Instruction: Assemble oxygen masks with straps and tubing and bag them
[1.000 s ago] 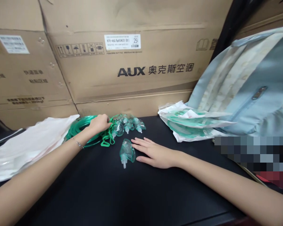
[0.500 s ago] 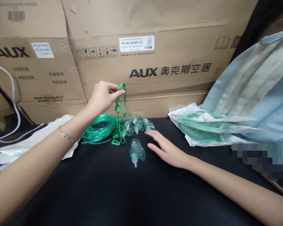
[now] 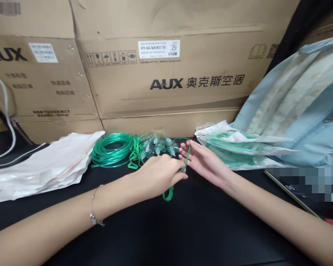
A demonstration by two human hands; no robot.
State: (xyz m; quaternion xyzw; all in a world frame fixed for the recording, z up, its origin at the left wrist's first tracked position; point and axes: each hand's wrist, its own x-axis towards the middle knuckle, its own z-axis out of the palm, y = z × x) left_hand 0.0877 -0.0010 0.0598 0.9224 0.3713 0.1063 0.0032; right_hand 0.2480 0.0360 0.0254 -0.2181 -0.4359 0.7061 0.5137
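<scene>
My left hand (image 3: 159, 175) is closed in a pinch on a green elastic strap (image 3: 169, 194), which loops below it and runs up past my right fingers. My right hand (image 3: 204, 162) lies just to the right, fingers stretched out and touching the strap. Behind the hands a cluster of clear green masks (image 3: 158, 145) sits on the black table (image 3: 155, 229). A coil of green tubing (image 3: 112, 149) lies left of the masks, with more green straps (image 3: 134, 157) beside it. My left hand covers the single mask that lay in front.
Empty white plastic wrappers (image 3: 41, 168) are piled at the left. Sealed packs with green masks (image 3: 238, 147) lie at the right, against a pale blue bag (image 3: 302, 107). Large AUX cardboard boxes (image 3: 169, 74) wall the back. A white cable (image 3: 5, 118) hangs at far left.
My left hand came down from above the tubing with the green strap and now sits at the table centre. My right hand shifted to meet the strap.
</scene>
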